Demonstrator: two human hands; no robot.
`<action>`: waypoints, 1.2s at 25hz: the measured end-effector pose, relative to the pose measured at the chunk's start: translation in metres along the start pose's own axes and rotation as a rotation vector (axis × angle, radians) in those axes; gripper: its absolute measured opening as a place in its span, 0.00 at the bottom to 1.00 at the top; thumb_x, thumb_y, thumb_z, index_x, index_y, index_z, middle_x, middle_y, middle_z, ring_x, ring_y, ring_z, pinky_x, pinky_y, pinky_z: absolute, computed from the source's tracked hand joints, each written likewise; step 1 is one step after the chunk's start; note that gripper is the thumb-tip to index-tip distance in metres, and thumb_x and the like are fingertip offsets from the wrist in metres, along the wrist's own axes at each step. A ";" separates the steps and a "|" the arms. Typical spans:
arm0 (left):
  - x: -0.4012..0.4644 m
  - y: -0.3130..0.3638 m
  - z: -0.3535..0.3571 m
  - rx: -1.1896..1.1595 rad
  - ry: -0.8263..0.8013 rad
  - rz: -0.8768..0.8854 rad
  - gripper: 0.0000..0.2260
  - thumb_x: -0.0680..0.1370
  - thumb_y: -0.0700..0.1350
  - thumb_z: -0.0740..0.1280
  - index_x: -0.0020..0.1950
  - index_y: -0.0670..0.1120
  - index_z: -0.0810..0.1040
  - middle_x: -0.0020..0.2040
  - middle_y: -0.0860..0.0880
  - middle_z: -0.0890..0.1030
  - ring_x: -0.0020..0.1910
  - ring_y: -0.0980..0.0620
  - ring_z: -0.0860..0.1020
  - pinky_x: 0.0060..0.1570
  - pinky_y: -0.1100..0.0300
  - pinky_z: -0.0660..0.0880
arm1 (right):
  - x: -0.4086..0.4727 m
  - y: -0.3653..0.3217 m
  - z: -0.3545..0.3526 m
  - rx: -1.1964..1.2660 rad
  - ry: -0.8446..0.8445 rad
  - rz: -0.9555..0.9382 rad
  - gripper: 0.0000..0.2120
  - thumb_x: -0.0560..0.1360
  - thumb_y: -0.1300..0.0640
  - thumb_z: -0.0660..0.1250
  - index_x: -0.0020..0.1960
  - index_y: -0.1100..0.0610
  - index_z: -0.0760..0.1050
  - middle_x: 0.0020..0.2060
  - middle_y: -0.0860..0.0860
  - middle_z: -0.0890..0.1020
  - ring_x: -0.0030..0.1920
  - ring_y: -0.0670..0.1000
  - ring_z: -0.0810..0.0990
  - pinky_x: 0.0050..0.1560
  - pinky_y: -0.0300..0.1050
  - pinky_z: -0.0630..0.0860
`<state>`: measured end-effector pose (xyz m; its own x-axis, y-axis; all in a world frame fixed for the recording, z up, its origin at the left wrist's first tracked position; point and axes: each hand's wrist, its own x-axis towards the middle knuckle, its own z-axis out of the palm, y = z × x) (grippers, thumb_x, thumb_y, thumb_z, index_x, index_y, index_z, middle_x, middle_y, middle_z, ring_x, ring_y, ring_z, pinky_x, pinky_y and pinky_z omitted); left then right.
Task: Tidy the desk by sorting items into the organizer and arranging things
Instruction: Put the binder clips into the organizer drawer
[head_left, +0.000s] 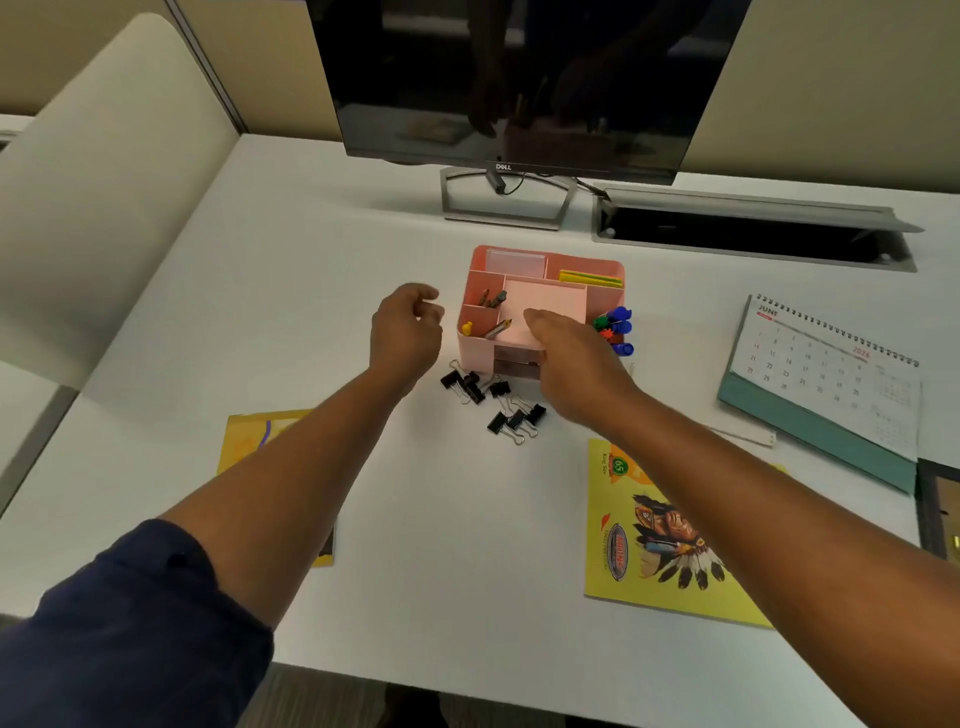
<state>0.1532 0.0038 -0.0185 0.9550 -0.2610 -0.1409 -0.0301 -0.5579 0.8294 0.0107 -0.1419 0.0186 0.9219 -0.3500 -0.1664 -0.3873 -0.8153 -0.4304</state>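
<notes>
A pink organizer (602, 270) stands mid-desk with several compartments holding pencils (493, 299), a yellow pin (467, 328), a yellow-green pad (589, 279) and a pale pink paper pad (545, 304). My right hand (576, 364) reaches over its front right corner, fingers extended toward the pad; contact is unclear. My left hand (408, 332) hovers just left of the organizer, fingers loosely curled, holding nothing. Several black binder clips (493, 397) lie on the desk in front of the organizer. Blue markers and coloured pins (615, 325) sit at its right side.
A Dell monitor (519, 78) stands behind the organizer, a cable tray (753, 228) to its right. A desk calendar (826, 384) lies at right. A yellow notebook (670, 540) lies front right, another yellow booklet (249, 441) under my left forearm. A white ruler (748, 434) lies near the calendar.
</notes>
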 end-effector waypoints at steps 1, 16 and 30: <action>-0.011 -0.007 0.000 0.013 -0.001 0.007 0.11 0.80 0.38 0.63 0.60 0.48 0.78 0.49 0.52 0.83 0.50 0.51 0.82 0.50 0.56 0.79 | -0.009 0.003 0.006 0.035 0.027 -0.015 0.31 0.77 0.73 0.60 0.77 0.58 0.62 0.75 0.54 0.69 0.73 0.57 0.68 0.70 0.51 0.69; -0.103 -0.012 0.060 -0.114 -0.022 0.051 0.20 0.78 0.42 0.70 0.67 0.46 0.66 0.62 0.50 0.68 0.58 0.50 0.74 0.57 0.55 0.77 | -0.071 0.072 0.045 0.785 0.174 0.410 0.24 0.80 0.56 0.67 0.74 0.52 0.66 0.70 0.49 0.74 0.61 0.48 0.77 0.59 0.44 0.75; -0.050 -0.013 0.041 -0.130 -0.023 0.035 0.14 0.83 0.43 0.63 0.69 0.50 0.72 0.59 0.56 0.78 0.60 0.53 0.80 0.47 0.66 0.77 | -0.008 0.083 0.032 0.891 0.284 0.365 0.22 0.81 0.58 0.65 0.74 0.49 0.69 0.67 0.46 0.77 0.63 0.47 0.75 0.48 0.32 0.70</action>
<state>0.0938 -0.0080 -0.0441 0.9468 -0.2980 -0.1216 -0.0237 -0.4414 0.8970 -0.0281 -0.1924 -0.0443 0.6664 -0.7014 -0.2529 -0.3858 -0.0341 -0.9220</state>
